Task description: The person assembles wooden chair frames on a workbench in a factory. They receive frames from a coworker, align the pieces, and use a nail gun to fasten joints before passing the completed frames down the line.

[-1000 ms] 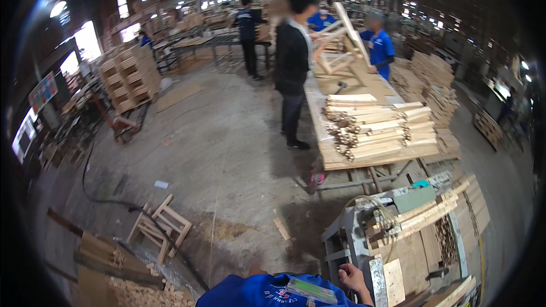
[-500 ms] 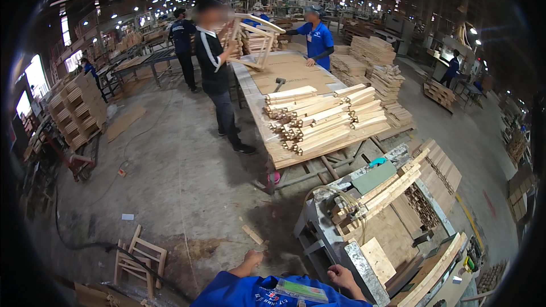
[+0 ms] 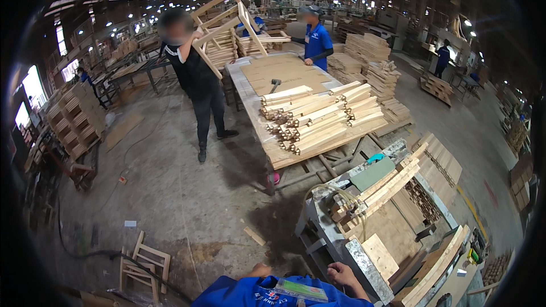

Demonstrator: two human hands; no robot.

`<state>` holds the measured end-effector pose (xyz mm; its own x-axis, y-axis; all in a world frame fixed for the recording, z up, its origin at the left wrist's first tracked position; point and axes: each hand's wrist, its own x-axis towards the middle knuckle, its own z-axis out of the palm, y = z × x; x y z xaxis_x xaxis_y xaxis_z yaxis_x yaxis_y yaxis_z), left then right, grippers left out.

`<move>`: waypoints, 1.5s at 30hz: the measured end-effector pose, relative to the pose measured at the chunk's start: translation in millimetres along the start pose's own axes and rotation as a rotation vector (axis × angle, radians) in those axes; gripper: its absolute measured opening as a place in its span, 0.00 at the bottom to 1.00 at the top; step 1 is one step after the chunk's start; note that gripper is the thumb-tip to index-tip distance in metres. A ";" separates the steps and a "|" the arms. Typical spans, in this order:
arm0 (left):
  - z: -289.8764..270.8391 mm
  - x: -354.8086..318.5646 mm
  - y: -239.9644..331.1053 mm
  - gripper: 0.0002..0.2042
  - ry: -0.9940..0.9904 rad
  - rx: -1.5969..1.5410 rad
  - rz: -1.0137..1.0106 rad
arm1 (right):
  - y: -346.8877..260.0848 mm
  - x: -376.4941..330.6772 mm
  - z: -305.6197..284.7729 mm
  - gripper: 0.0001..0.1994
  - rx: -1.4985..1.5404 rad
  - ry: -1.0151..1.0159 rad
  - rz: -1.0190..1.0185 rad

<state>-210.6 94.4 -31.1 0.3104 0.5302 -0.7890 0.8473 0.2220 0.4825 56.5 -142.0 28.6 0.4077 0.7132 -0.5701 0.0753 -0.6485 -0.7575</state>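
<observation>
My left hand (image 3: 260, 270) is low in front of my blue shirt, over the concrete floor. Its fingers are largely hidden, and I see nothing held in it. Just left of the metal-edged workbench (image 3: 354, 248), my right hand (image 3: 342, 274) has its fingers curled in, with nothing visible in them. A pale square board (image 3: 380, 256) lies on the bench close to that hand. Further back on the bench are long wooden strips (image 3: 392, 185) and a green pad (image 3: 372, 174).
Ahead stands a table (image 3: 278, 159) with stacked chair-leg-like wooden parts (image 3: 321, 116) and a mallet (image 3: 275, 84). A person in black (image 3: 202, 74) lifts a wooden frame (image 3: 227, 23); a person in blue (image 3: 318, 42) stands across the table. Small wooden frames (image 3: 162, 261) and a dark hose (image 3: 94, 254) lie at lower left.
The person in black has stepped left and raised the wooden frame, turning it away from the table. My left hand has drawn back toward my shirt. My right hand has barely moved.
</observation>
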 end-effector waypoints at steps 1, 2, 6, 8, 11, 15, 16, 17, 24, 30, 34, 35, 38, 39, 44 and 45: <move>1.2 -2.8 -4.0 0.13 0.036 0.052 -0.047 | -4.4 1.4 -1.1 0.15 0.073 -0.017 0.009; 0.3 -4.7 -11.3 0.12 0.083 0.098 -0.099 | -10.0 4.5 -0.4 0.14 0.144 -0.045 0.009; -36.1 -5.7 -33.8 0.15 -0.398 -0.730 0.166 | -25.8 16.7 -7.1 0.12 0.304 -0.111 -0.023; -53.4 -5.9 -37.4 0.15 -0.286 -1.070 0.063 | -41.9 17.9 -5.5 0.12 0.346 -0.161 -0.024; -132.3 3.5 9.5 0.16 0.631 -0.852 0.182 | -69.4 21.3 -12.6 0.12 0.406 -0.198 -0.025; -301.7 -29.1 58.3 0.30 1.142 -0.634 0.554 | -113.7 29.4 -25.9 0.12 0.456 -0.268 -0.073; -342.0 -49.7 57.3 0.34 1.341 -0.554 0.589 | -131.9 31.0 -18.7 0.13 0.436 -0.288 -0.108; -374.9 -71.2 60.4 0.37 1.308 -0.553 0.570 | -148.5 30.9 -15.8 0.13 0.458 -0.325 -0.143; -472.5 -125.2 72.2 0.47 1.318 -0.882 0.635 | -235.3 24.3 14.1 0.17 0.559 -0.563 -0.157; -520.9 -171.6 63.7 0.47 1.166 -0.486 0.543 | -313.7 36.6 110.9 0.27 0.512 -0.805 -0.184; -539.3 -209.0 70.1 0.43 0.955 -0.285 0.333 | -378.1 47.5 181.6 0.30 0.713 -0.887 -0.117; -539.2 -211.4 75.4 0.41 0.937 -0.273 0.296 | -395.9 54.1 190.2 0.31 0.782 -0.839 -0.117; -530.9 -214.5 97.5 0.33 0.872 -0.344 0.334 | -438.5 81.7 198.4 0.31 0.966 -0.721 -0.045; -528.5 -218.6 96.7 0.30 0.855 -0.453 0.430 | -452.0 89.1 197.4 0.31 0.995 -0.731 0.030; -456.1 -200.7 100.6 0.08 1.054 -0.520 0.294 | -435.5 103.4 210.5 0.26 1.118 -0.521 0.153; -442.6 -201.2 105.4 0.07 1.020 -0.590 0.338 | -428.9 107.7 201.0 0.24 1.146 -0.481 0.112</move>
<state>-374.5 373.3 346.9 -0.2276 0.9720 -0.0591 0.3824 0.1450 0.9125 -114.7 266.4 228.1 -0.0313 0.8506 -0.5249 -0.8725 -0.2794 -0.4008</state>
